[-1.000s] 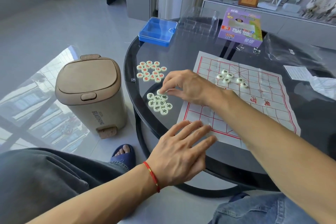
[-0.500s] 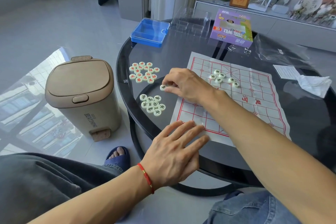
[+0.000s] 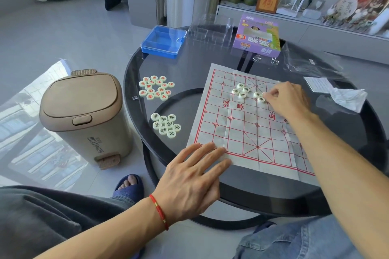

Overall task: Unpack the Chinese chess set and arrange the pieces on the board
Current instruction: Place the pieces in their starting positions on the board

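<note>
Dark glass tabletop (image 3: 202, 65) fills your view, with a tan bin (image 3: 84, 115) on the floor to its left. Your paper board (image 3: 248, 128) lies flat on it. Your left hand (image 3: 189, 183) rests with straight fingers on the board's near corner. Your right hand (image 3: 288, 101) has its grip pinched narrow on a pale piece (image 3: 261, 99) among the pieces on the board (image 3: 242, 91). Red-marked pieces (image 3: 156, 88) and black-marked pieces (image 3: 166, 125) sit left of the board.

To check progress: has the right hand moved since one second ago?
Yes. The right hand went from the black-lettered pile off the board rightward to the pieces on it.
</note>
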`<action>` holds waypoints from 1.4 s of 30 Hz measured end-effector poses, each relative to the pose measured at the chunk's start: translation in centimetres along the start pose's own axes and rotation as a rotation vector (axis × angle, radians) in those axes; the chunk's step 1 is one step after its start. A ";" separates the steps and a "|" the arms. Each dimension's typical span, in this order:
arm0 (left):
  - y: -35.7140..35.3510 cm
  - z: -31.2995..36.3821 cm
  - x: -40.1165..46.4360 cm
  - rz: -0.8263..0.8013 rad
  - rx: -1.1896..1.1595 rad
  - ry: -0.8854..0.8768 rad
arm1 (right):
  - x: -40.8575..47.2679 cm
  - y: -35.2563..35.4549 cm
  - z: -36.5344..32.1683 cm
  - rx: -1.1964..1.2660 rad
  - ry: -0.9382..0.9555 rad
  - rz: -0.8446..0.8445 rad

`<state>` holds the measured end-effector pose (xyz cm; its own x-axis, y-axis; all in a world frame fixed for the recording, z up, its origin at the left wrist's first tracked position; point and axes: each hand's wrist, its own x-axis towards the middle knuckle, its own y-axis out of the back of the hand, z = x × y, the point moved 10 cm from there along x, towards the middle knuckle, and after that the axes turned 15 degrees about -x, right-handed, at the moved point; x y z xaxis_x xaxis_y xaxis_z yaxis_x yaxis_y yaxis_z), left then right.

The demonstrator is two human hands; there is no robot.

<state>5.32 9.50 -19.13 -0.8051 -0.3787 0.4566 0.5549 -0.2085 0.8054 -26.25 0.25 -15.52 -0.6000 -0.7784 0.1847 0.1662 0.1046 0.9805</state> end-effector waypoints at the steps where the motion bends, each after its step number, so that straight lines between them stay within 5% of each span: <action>1: 0.1 0.0 0.0 0.002 0.001 0.001 | -0.1 0.7 0.0 0.009 -0.017 0.039; 5: 0.2 0.2 0.1 0.012 0.000 -0.005 | -2.6 4.1 -5.9 0.142 0.194 0.182; 10: 0.4 0.4 0.2 0.005 -0.005 -0.006 | -11.6 5.6 -20.3 0.352 0.894 -0.073; 13: 0.7 0.5 0.3 0.013 -0.016 -0.010 | -13.5 4.3 -23.8 0.340 1.012 -0.197; 36: 0.7 0.5 0.3 0.016 -0.036 -0.002 | -11.9 4.2 -24.8 0.256 0.973 -0.042; 42: 0.6 0.3 0.1 0.027 -0.026 -0.001 | -3.4 4.1 -16.8 0.282 0.495 0.086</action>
<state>5.49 9.58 -18.46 -0.7899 -0.3837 0.4783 0.5817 -0.2218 0.7826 -10.41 -7.03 -13.23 -0.1443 -0.9498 0.2777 -0.0576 0.2882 0.9558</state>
